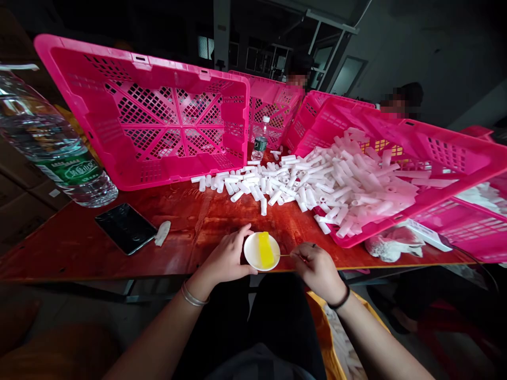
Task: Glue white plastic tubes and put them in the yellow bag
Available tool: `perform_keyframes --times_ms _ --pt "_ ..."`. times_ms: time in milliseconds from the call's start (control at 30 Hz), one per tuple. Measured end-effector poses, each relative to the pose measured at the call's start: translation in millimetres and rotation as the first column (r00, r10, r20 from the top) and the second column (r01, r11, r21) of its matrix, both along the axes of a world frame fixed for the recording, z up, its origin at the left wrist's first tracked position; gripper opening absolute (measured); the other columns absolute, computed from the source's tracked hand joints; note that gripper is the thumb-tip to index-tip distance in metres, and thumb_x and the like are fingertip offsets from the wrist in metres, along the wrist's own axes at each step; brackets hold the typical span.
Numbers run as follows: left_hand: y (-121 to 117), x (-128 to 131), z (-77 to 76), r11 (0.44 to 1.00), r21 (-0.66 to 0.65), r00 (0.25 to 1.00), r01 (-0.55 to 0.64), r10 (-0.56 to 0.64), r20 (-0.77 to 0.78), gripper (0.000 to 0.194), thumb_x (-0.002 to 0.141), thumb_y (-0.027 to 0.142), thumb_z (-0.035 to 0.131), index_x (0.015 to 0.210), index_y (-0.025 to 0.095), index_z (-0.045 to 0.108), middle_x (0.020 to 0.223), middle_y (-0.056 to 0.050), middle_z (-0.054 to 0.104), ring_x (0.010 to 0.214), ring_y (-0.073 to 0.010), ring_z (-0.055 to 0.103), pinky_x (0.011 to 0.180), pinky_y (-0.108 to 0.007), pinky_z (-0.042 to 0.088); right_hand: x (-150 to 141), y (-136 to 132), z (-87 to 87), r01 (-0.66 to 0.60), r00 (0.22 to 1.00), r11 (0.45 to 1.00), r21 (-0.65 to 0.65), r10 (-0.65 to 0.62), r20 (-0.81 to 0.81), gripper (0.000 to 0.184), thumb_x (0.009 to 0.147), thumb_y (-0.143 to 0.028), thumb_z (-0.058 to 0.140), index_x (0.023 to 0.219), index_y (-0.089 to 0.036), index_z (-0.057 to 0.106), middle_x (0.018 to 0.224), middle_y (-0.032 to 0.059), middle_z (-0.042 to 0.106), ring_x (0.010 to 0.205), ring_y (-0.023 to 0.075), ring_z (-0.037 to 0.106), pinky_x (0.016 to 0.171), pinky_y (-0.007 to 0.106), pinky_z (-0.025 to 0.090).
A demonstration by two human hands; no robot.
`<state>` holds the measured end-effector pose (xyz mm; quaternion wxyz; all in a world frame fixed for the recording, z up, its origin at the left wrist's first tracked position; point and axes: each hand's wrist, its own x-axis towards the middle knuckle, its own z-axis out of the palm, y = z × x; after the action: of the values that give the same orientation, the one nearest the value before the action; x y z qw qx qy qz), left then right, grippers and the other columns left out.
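My left hand [227, 258] grips the left rim of a small white dish [253, 252] that sits at the near edge of the red table [206, 216]. A yellow block [265, 249] lies in the dish. My right hand [317, 266] is closed in a pinch on a thin stick [285, 255] whose tip points at the dish. A heap of short white tubes [277, 182] lies behind the dish and spills from a tilted pink crate [435, 153].
A large pink crate [158, 113] stands on its side at the back left. A big water bottle [51, 148], a black phone [125, 228] and a small white scrap [162, 233] lie at the left. A small bottle [260, 140] stands behind. Two other people sit across the table.
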<state>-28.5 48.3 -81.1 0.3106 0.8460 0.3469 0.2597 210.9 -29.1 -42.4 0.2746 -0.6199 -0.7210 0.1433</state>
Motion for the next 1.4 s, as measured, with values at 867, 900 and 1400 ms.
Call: perform_keyframes --times_ms 867,900,1400 --pt "0.1 -3.5 -0.4 0.999 -0.044 0.999 -0.013 0.011 -0.045 0.118 0.055 0.027 0.086 0.146 0.027 0.010 0.140 -0.013 0.044 0.130 -0.0344 0.040 0.108 -0.052 0.031 -23.1 63.1 45.6 -0.119 0.961 0.993 0.007 0.114 0.253 0.020 0.080 -0.012 0.048 0.068 -0.018 0.063 0.071 0.0063 0.067 0.066 0.0182 0.059 0.062 0.028 0.041" --pt "0.1 -3.5 -0.8 0.999 -0.044 0.999 -0.013 0.012 -0.043 0.118 0.055 0.026 0.086 0.146 0.027 0.011 0.140 -0.013 0.044 0.129 -0.0345 0.040 0.108 -0.052 0.031 -27.2 65.6 50.0 -0.116 0.939 0.993 -0.022 0.117 0.324 0.021 0.081 -0.012 0.047 0.070 -0.018 0.064 0.074 0.0071 0.068 0.068 0.0185 0.060 0.062 0.028 0.041" --pt "-1.9 -2.6 -2.9 0.994 -0.111 0.994 -0.017 0.005 -0.109 0.119 0.054 0.028 0.085 0.147 0.026 0.012 0.148 -0.014 0.034 0.137 -0.0360 0.029 0.114 -0.056 0.023 -56.3 79.7 51.8 -0.159 0.822 0.951 -0.264 0.275 0.498 0.022 0.086 -0.018 0.048 0.091 -0.014 0.070 0.092 0.0118 0.070 0.085 0.0228 0.066 0.073 0.028 0.047"
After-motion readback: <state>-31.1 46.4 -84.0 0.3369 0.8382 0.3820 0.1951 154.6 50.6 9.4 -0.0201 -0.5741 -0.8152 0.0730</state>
